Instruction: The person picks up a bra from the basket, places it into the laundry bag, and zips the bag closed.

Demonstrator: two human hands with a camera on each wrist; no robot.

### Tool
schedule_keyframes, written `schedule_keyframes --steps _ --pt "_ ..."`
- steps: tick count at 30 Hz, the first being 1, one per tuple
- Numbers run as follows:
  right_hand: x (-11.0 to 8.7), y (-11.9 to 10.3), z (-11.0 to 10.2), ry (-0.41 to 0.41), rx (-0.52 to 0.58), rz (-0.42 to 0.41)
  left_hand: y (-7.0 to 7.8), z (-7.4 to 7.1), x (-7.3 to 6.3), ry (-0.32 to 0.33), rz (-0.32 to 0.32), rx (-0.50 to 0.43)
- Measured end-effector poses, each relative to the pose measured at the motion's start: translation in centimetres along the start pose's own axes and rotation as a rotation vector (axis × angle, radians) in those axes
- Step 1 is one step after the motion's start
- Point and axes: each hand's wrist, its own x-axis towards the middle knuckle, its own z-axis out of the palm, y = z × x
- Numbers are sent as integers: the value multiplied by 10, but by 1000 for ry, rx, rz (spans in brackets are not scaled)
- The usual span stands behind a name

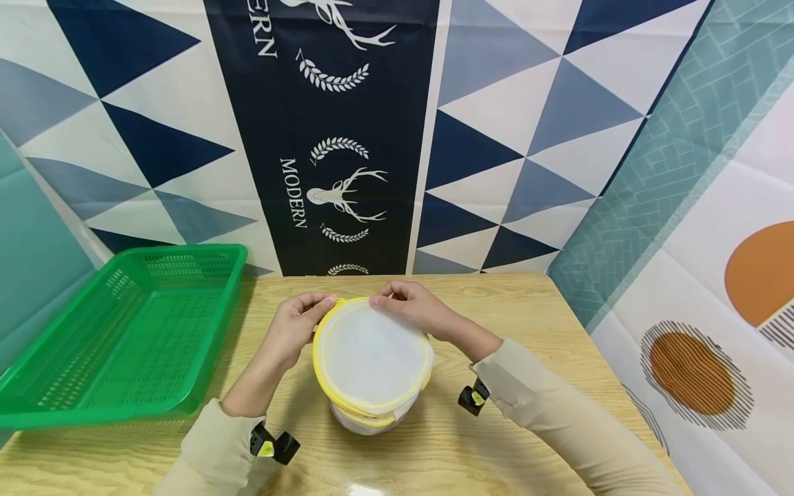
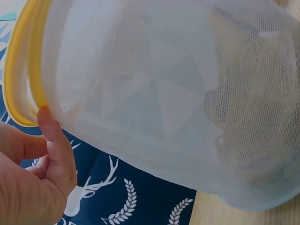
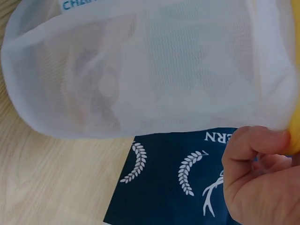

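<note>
A white mesh laundry bag (image 1: 375,355), round and trimmed with yellow zipper tape (image 1: 322,375), stands on the table in front of me. At its far left rim my left hand (image 1: 296,327) pinches the yellow edge between thumb and fingers. My right hand (image 1: 414,311) grips the far rim a little to the right, its thumb on top and fingers curled. Through the mesh wall, the left wrist view shows a beige, lumpy thing (image 2: 258,103) at the bottom of the bag. A white label with blue letters (image 3: 77,4) shows in the right wrist view.
To the left stands a green plastic basket (image 1: 205,358) with perforated walls, near the left arm. The wooden table (image 1: 515,427) ends at a patterned backdrop (image 1: 347,138) behind the bag. Another patterned sheet (image 1: 701,289) hangs along the right side.
</note>
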Motion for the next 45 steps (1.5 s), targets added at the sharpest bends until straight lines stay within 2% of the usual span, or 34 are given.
schedule_keyframes --steps 11,20,25,28,32,36,40,45 --pt "-6 0 -1 26 -2 14 0 0 6 6 10 28" --pt "-11 2 -1 71 10 91 5 5 15 -39 -2 30" --pt "-15 5 -2 93 22 114 5 6 21 -98 13 14" --pt "-17 5 -3 80 32 118 4 6 25 -141 13 25" --pt "-16 3 -6 62 26 158 4 6 30 -220 11 23" --pt "-9 3 -9 82 -3 195 4 8 34 -294 14 -12" --pt "-1 6 -8 94 -15 169 4 11 36 -326 17 -30" --pt "5 7 -4 63 -25 55 5 13 37 -333 25 -24"
